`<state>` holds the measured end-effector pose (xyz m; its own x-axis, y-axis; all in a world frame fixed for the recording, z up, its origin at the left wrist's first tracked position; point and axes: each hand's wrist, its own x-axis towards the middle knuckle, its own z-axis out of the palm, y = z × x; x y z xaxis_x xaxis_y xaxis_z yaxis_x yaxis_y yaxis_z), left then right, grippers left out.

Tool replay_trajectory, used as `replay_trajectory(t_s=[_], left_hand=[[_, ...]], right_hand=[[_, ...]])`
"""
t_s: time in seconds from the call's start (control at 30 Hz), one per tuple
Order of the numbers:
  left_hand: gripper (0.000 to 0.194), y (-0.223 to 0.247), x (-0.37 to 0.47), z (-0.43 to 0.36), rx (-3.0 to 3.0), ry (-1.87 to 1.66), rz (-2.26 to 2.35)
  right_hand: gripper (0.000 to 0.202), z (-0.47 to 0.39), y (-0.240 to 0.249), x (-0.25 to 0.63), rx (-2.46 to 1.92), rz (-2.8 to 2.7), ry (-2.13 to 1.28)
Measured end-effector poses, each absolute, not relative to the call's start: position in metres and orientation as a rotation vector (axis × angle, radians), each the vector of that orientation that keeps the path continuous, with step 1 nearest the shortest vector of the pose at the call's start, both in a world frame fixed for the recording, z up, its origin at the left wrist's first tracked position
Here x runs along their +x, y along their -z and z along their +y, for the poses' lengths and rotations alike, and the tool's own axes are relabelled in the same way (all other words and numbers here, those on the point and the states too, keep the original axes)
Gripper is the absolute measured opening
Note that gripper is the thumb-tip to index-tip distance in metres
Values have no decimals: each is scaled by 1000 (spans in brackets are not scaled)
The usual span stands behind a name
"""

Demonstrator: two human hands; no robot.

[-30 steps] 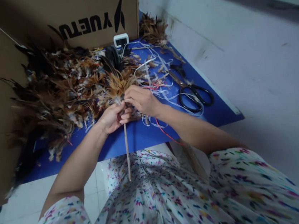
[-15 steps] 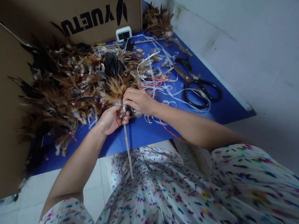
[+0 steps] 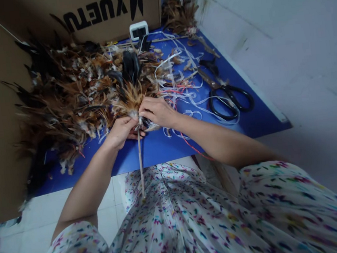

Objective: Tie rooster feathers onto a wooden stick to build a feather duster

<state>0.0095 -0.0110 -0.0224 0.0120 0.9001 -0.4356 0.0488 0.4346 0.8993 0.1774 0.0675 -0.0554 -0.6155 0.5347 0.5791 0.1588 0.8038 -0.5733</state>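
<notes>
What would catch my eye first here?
Probably the sprawling heap of brown and black feathers covering the left of the blue tabletop. Next, two bare hands pinching a feather tuft at a thin wooden stick. To their right lie large black-handled scissors.

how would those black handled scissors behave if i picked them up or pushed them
The scissors look stiff and probably heavy for their size, with thick metal blades and large loop handles. Lying flat, they seem unlikely to roll or tip. If pushed, they might drag the white ribbon that crosses the handles.
</notes>
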Motion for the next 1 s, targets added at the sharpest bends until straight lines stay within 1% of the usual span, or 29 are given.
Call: replay_trajectory(t_s=[0.17, 0.3, 0.47, 0.57, 0.73, 1.0], left_hand=[[42, 28, 3, -12, 1262, -800, 1634], [45, 29, 0, -14, 1545, -722, 1687], [48, 28, 1, -15, 1902, -617, 1861], [43, 30, 2, -16, 2056, -654, 1941], [22, 37, 5, -17, 2035, -801, 1993], [8, 44, -1, -12, 2288, -901, 1682]], right_hand=[[13, 65, 52, 177, -506, -2173, -652], [12, 61, 50, 175, -544, -2151, -694], [12, 57, 50, 173, -624, -2126, -757], [11, 55, 50, 172, -663, -2124, -802], [9, 55, 49, 172, -715, -2125, -847], [9, 54, 50, 170, -805, -2103, -875]])
